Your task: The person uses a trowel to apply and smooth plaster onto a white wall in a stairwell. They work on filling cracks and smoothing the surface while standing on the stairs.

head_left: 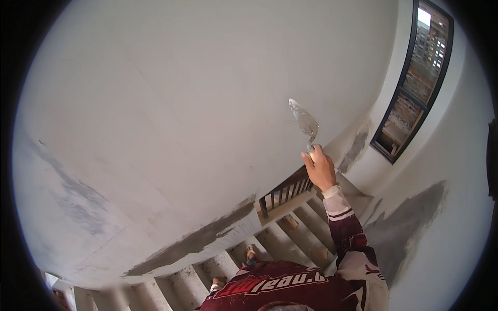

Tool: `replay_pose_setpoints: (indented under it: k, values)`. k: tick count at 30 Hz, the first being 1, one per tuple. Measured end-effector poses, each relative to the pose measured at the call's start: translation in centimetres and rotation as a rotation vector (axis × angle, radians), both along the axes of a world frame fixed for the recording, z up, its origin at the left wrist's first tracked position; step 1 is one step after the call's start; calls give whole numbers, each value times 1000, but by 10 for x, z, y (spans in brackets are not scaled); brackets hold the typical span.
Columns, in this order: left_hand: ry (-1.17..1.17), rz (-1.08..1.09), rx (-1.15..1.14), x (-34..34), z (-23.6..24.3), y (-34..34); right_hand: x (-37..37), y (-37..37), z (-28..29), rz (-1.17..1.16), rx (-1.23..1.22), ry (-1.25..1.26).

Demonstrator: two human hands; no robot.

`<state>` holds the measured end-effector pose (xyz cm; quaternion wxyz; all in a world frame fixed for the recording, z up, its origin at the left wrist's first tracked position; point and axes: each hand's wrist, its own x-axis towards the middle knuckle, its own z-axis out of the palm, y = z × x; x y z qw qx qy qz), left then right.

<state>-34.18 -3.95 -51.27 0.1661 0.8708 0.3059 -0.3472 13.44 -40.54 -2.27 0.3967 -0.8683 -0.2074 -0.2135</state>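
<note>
My right hand (pixel 321 170) is raised in front of the pale wall (pixel 197 93), closed around the light handle of a pointing trowel (pixel 305 119). Its leaf-shaped metal blade points up and to the left, with whitish smears on it. Whether the blade touches the wall or is held off it, I cannot tell. A maroon and white sleeve covers my right arm. My left hand does not show.
Concrete stairs (pixel 275 241) run below me, with my sandalled feet on them. A dark railing (pixel 285 197) stands beyond the wall's lower edge. Grey rough patches (pixel 197 239) mark the walls. A dark-framed window (pixel 415 83) is at the upper right.
</note>
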Motion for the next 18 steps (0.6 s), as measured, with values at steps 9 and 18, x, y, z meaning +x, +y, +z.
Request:
replay_pose_setpoints:
  k: [9,18]
  values:
    - [-258,328,-47,46,-10,-15,0,5,-34,-21,-48,62]
    - [-106,4,-56,22,13,-41,16,9,-15,-12,72,-144]
